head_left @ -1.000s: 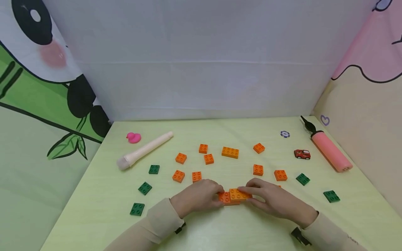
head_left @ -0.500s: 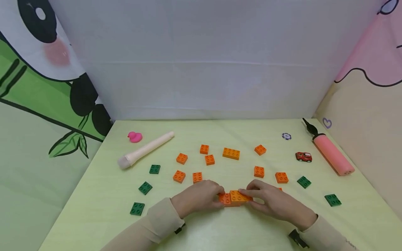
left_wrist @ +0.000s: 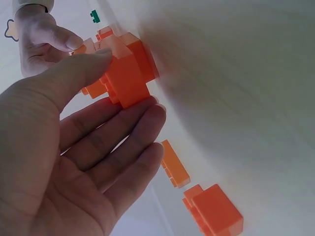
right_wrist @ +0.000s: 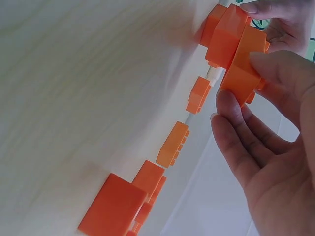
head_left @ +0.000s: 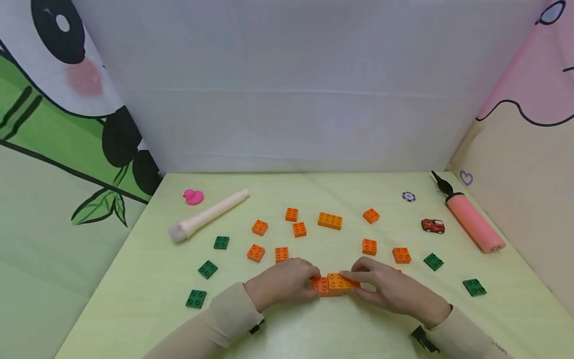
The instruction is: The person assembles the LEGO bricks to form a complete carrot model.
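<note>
My left hand (head_left: 287, 281) pinches a red-orange building brick (head_left: 320, 285) at its left end, in front of the table's middle. From the other side my right hand (head_left: 386, 285) pinches a lighter orange, longer brick (head_left: 339, 283) between thumb and fingers. The longer brick sits on top of the red-orange one, shifted to the right so that studs of the lower brick show on the left. In the left wrist view the left thumb lies along the red-orange brick (left_wrist: 129, 81), with fingers underneath. The right wrist view shows the orange brick (right_wrist: 246, 64) overhanging rightward.
Several loose orange bricks (head_left: 255, 253) lie beyond the hands, with a longer one (head_left: 330, 221) among them. Green bricks (head_left: 208, 269) flank both sides. A pink duck (head_left: 193, 197), white tube (head_left: 208, 216), poker chip (head_left: 408, 197), red toy car (head_left: 433, 226) and pink pump (head_left: 475, 222) lie farther out.
The head view has shifted slightly. Both hands stay nearly still with the same two bricks between them.
</note>
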`<state>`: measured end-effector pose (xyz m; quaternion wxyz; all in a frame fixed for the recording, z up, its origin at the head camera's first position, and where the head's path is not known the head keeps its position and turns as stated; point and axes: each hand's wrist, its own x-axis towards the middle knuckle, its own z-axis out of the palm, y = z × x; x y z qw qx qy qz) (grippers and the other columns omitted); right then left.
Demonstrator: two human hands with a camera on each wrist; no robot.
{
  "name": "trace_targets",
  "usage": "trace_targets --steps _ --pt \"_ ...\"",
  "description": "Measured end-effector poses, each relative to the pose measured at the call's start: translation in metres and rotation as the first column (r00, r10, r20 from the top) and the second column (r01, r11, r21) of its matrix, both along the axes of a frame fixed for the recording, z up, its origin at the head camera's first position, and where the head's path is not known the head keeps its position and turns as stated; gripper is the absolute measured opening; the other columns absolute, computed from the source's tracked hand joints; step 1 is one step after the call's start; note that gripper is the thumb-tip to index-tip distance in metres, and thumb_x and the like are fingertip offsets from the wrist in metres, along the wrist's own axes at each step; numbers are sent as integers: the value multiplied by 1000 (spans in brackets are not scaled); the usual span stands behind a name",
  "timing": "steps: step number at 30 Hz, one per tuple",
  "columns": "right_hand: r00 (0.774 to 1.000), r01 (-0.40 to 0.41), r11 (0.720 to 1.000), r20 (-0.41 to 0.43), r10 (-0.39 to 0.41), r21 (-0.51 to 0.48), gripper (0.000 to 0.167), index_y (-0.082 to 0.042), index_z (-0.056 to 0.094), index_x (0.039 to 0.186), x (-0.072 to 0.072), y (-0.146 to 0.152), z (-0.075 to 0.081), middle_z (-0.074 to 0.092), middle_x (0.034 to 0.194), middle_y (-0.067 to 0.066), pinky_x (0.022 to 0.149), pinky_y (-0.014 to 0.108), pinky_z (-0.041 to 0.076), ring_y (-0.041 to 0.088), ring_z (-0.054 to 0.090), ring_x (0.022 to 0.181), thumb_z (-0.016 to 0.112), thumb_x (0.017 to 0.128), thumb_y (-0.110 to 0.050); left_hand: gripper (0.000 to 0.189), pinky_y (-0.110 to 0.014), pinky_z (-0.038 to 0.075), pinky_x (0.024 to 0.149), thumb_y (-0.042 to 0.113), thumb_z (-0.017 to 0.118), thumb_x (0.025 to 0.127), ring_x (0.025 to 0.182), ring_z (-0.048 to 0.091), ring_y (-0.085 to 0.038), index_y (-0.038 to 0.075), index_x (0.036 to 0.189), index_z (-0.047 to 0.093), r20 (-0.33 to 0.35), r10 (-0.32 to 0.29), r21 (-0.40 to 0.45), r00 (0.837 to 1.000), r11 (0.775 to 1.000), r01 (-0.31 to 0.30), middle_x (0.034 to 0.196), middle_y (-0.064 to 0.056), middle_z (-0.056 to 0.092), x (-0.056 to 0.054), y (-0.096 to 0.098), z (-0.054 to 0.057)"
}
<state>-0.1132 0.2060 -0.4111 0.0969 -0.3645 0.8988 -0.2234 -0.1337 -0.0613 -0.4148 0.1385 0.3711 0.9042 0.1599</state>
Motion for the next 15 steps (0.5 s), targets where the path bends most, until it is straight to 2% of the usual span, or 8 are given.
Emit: trace_targets --steps 3,5,7,9,12,15 --pt "1000 4 1000 -7 -4 -11 41 -24 65 134 0 1 -1 59 110 -9 74 23 53 9 56 90 70 94 -19 7 -19 34 56 23 74 89 59 40 -5 17 89 70 8 -6 -9 1000 1000 6 65 11 47 -2 1 2" --pt "1000 8 1000 -12 -8 -20 40 -25 66 134 0 2 -1 59 110 -10 74 23 53 9 56 90 70 94 -20 8 -18 40 59 25 74 90 62 46 -5 17 91 71 24 -7 -25 1000 1000 7 70 11 54 -4 3 5" --pt "1000 10 1000 -13 -11 -28 40 -25 66 134 1 3 -2 58 109 -10 75 23 53 9 55 90 70 94 -20 15 -19 47 67 28 74 90 71 56 -4 16 98 74 57 10 -48 998 999 -7 82 11 65 -7 4 11" --pt "1000 9 999 -18 -10 -33 40 -25 66 133 0 3 -2 58 109 -10 75 23 53 9 56 91 70 94 -19 25 -24 53 80 32 73 91 87 63 -7 15 109 75 89 44 -77 995 996 -37 101 8 71 -12 6 19" --pt "1000 0 999 -31 -1 -33 41 -25 65 134 0 3 -3 59 110 -10 76 23 53 9 56 91 70 94 -19 35 -30 53 91 35 69 94 105 64 -12 13 122 72 96 81 -94 992 993 -72 120 2 70 -26 9 30" --pt "999 -11 999 -42 9 -32 41 -25 65 134 -2 1 -4 60 111 -9 77 23 53 9 57 92 70 94 -19 42 -33 50 98 37 66 97 116 62 -16 11 130 67 36 91 -89 995 992 -88 129 -1 66 -47 15 35"
